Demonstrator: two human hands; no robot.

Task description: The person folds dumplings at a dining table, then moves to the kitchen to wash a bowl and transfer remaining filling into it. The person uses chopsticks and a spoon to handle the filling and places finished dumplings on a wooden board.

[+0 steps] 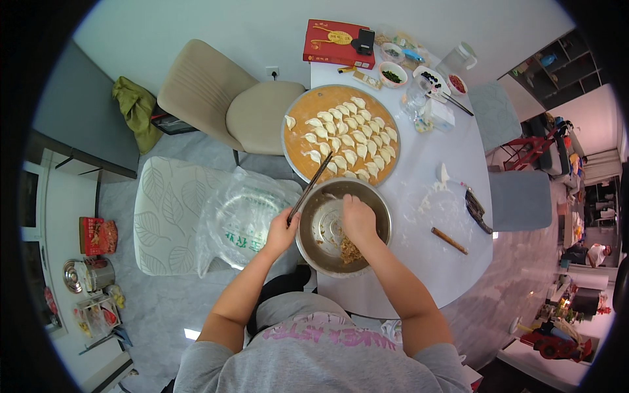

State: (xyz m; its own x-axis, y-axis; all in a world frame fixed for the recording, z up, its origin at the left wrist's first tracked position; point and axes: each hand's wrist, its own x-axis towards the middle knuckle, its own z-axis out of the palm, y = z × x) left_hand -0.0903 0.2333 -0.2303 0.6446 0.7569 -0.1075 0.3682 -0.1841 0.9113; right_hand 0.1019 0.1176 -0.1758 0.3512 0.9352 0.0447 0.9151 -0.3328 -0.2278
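My left hand (282, 232) grips a pair of dark chopsticks (314, 182) at the left rim of a stainless steel bowl (386, 216); their far ends point up towards a round wooden board (300, 147). Inside the bowl my right hand (357, 216) reaches down with its fingers bent together near the upper inner wall; whether it holds something small cannot be told. Below that hand lies a clump of minced filling (350, 252), with bits stuck to the bowl's bottom. Many folded dumplings (348, 140) rest on the board.
On the white table (417, 265) lie a short rolling pin (449, 240), a black-handled knife (476, 211) and flour. Small bowls (392, 74), a red box (336, 44) and a pitcher (457, 59) stand at the back. Chairs (265, 118) and a plastic bag (245, 221) are left.
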